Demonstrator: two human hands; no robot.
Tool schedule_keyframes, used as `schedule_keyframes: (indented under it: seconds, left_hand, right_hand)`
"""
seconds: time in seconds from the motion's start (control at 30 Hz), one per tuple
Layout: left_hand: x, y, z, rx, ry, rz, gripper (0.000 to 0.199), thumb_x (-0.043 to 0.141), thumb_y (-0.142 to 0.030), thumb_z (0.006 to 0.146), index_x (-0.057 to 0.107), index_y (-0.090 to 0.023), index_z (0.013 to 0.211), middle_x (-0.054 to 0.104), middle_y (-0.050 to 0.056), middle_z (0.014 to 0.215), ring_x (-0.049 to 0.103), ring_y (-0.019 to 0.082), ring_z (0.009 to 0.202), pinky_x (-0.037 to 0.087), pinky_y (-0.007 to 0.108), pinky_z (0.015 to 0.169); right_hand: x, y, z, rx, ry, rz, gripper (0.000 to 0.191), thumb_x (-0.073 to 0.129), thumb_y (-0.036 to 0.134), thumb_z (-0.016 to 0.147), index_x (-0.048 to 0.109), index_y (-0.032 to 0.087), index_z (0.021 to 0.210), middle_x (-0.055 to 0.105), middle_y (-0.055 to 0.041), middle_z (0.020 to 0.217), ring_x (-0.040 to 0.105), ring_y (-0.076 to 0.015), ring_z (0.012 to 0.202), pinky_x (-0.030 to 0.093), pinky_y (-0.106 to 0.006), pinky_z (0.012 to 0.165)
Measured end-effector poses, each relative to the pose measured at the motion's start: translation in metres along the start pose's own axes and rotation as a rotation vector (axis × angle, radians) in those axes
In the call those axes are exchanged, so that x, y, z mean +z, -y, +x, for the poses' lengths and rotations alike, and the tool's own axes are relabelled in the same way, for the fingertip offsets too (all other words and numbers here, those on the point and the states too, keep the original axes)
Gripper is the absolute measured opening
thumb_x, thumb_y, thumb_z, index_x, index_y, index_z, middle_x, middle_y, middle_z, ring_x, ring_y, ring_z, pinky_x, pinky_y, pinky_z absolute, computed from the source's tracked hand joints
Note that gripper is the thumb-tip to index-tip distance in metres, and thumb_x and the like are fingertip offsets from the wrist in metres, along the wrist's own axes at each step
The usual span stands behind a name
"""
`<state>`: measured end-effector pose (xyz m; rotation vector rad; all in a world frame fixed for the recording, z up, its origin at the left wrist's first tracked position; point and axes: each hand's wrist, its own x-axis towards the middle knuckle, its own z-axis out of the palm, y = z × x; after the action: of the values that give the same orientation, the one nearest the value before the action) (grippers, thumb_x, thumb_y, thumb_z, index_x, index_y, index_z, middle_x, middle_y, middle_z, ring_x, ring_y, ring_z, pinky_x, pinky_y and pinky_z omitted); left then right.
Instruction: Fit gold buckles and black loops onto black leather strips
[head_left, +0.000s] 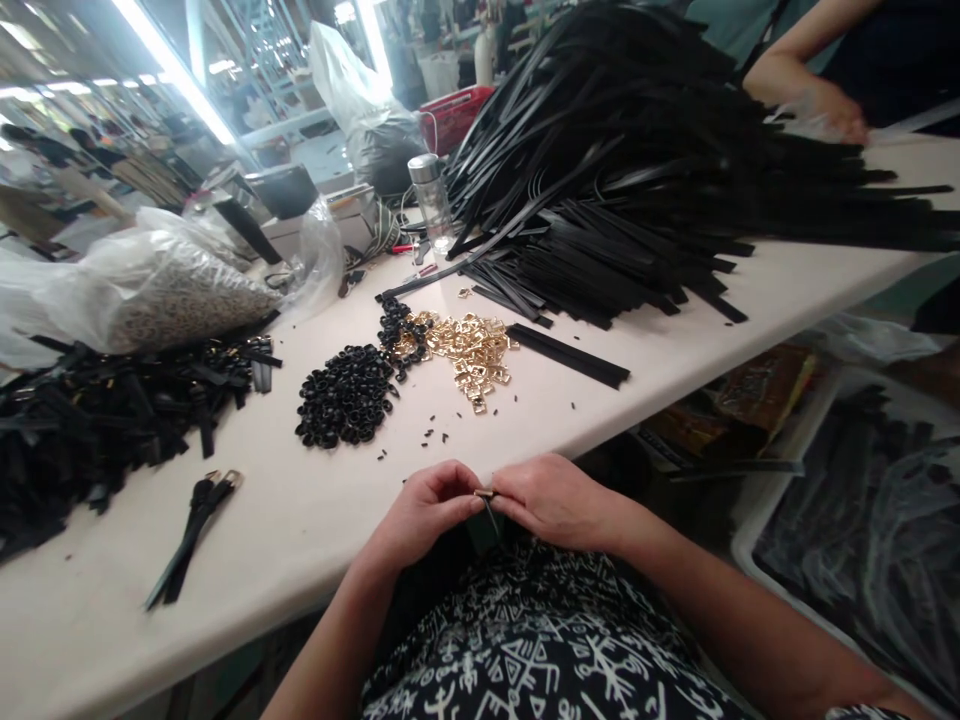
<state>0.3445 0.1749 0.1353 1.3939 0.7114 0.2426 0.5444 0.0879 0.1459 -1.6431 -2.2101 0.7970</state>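
My left hand [435, 505] and my right hand [551, 498] meet just off the table's front edge, fingers closed. Pinched between them is a gold buckle [484, 493], with a dark strap [491, 518] hanging below it. My fingers cover most of both pieces. Beyond my hands lie a heap of black strap loops [345, 395] and a pile of gold buckles [474, 345]. Two short black straps with buckles [196, 525] rest crossed on the table at the left.
Long black straps [600, 150] cover the far right of the table [315, 520]. Buckled straps [112, 410] and a plastic bag [165, 290] stand at left. A glass bottle [433, 205] is behind the buckles. Another person's hand [836, 110] shows top right. A bin [765, 520] sits below.
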Motion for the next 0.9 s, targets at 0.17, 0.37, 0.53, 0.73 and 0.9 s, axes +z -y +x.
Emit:
schedule_keyframes:
  seconds: [0.17,0.37,0.53,0.73,0.9]
  left_hand:
    - [-0.001,-0.003,-0.004,0.061,-0.121,0.326,0.011,0.065,-0.028,0.083,0.070,-0.018,0.085,0.068,0.002,0.077,0.057,0.015,0.069,0.044,0.025,0.063]
    - [-0.004,0.005,0.006,0.122,-0.302,0.200,0.008,0.068,-0.025,0.075,0.073,-0.019,0.076,0.067,0.002,0.069,0.055,0.015,0.064,0.042,0.025,0.059]
    - [0.001,0.008,0.016,0.126,-0.440,-0.325,0.015,0.076,-0.030,0.070,0.073,-0.018,0.078,0.065,0.000,0.068,0.054,0.011,0.061,0.042,0.022,0.059]
    - [0.016,0.002,0.026,0.160,-0.493,-0.585,0.018,0.081,-0.026,0.062,0.072,-0.017,0.074,0.065,-0.001,0.069,0.051,0.007,0.059,0.042,0.019,0.058]
    - [0.021,0.003,0.030,0.126,-0.510,-0.626,0.021,0.082,-0.026,0.060,0.070,-0.017,0.075,0.065,-0.001,0.072,0.053,0.008,0.061,0.044,0.019,0.059]
  right_hand:
    - [-0.007,0.000,0.010,-0.035,-0.027,-0.174,0.023,0.055,0.028,0.096,0.067,0.017,0.081,0.069,-0.0059,0.078,0.060,-0.0182,0.068,0.035,-0.028,0.060]
    - [-0.010,0.001,0.030,-0.234,-0.291,-0.364,0.014,0.054,0.011,0.093,0.067,0.015,0.089,0.070,-0.0108,0.095,0.064,-0.0233,0.089,0.045,-0.040,0.089]
    - [-0.006,0.004,0.030,-0.244,-0.817,-0.186,0.009,0.058,0.022,0.094,0.063,0.021,0.101,0.069,-0.0072,0.111,0.061,-0.0209,0.105,0.038,-0.044,0.108]
    - [0.020,-0.002,0.033,-0.091,-0.818,0.132,0.032,0.071,0.030,0.086,0.060,0.020,0.114,0.067,-0.0095,0.117,0.061,-0.0250,0.113,0.048,-0.043,0.099]
    - [0.028,-0.007,0.039,-0.021,-0.746,0.348,0.027,0.072,0.033,0.085,0.064,0.021,0.107,0.068,-0.0084,0.112,0.063,-0.0245,0.110,0.051,-0.041,0.096]
